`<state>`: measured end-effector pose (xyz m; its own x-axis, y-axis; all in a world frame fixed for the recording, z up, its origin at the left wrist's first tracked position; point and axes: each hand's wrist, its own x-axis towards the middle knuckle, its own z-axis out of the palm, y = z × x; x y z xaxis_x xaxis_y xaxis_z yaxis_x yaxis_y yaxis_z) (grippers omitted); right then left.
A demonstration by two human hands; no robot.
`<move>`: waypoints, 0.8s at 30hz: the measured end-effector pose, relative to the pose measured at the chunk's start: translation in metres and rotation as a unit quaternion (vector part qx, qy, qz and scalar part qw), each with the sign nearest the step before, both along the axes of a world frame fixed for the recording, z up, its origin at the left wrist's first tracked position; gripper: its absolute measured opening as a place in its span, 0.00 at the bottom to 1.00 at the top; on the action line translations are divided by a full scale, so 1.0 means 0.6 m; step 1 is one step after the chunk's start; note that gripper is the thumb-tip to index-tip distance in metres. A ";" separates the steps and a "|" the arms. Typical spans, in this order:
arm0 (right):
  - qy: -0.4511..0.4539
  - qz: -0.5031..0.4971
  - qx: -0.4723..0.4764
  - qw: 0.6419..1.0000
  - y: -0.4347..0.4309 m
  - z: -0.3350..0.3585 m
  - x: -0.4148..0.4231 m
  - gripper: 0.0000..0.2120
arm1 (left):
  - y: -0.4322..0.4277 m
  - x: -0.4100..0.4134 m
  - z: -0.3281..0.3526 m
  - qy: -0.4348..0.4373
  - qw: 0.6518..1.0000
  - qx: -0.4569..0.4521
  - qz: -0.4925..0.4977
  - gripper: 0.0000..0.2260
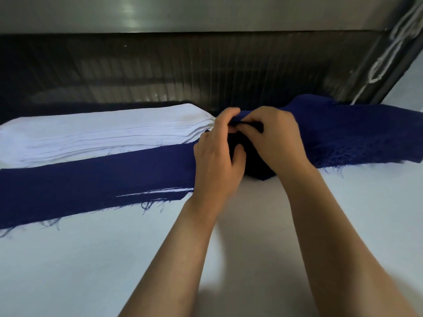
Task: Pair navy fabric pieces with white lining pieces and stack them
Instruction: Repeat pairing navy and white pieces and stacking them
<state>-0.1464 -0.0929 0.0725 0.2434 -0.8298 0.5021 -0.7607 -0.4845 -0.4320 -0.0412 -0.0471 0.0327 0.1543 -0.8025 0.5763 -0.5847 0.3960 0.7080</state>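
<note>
A pile of several white lining pieces (96, 133) lies at the back left of the table. In front of it a long navy strip (91, 181) with frayed edges stretches to the left, with slivers of white showing under its near edge. A bulkier heap of navy fabric pieces (357, 133) spreads to the right. At the middle, where strip and heap meet, my left hand (217, 156) and my right hand (274, 138) both pinch a navy fabric edge (249, 124) between curled fingers. The fabric under my hands is in shadow.
The pale table top (137, 259) runs from the fabrics to the near edge. Behind the piles stands a dark ribbed metal panel (206, 72) under a steel ledge. White cords (389, 56) hang at the far right.
</note>
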 end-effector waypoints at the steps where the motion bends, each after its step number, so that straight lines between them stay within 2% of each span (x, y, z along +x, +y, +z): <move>1: 0.005 0.017 -0.003 1.000 0.004 0.002 0.006 0.07 | 0.000 0.002 0.002 0.007 1.000 0.002 -0.009 0.27; 4: 0.020 0.046 -0.005 0.999 0.011 0.005 0.023 0.06 | -0.004 0.013 0.002 0.027 0.999 0.030 0.002 0.25; 9: 0.088 0.058 0.026 0.994 0.010 -0.003 0.024 0.14 | -0.004 0.036 -0.005 0.063 0.993 0.098 0.036 0.18; 11: 0.113 0.049 0.042 0.991 0.004 -0.003 0.015 0.15 | -0.003 0.042 -0.004 0.104 0.986 0.119 0.052 0.16; 13: 0.131 0.035 0.066 0.989 -0.001 -0.003 0.006 0.16 | -0.003 0.050 0.000 0.207 0.968 0.123 0.069 0.12; 15: 0.142 0.019 0.080 0.986 -0.007 -0.004 -0.002 0.16 | -0.005 0.072 0.003 0.285 0.947 0.106 0.107 0.13; 19: 0.148 -0.021 0.077 0.986 -0.014 -0.012 -0.007 0.14 | 0.003 0.135 -0.005 0.304 0.936 0.110 0.141 0.09; 24: 0.145 -0.082 0.036 0.985 -0.020 -0.020 -0.013 0.14 | 0.016 0.197 -0.006 0.345 0.917 0.095 0.177 0.10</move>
<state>-0.1544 -0.1047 0.0605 0.2276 -0.9011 0.3690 -0.9224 -0.3210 -0.2150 0.0768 -0.0378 0.0294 0.6997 -0.7076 0.0990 -0.0393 0.1002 0.9942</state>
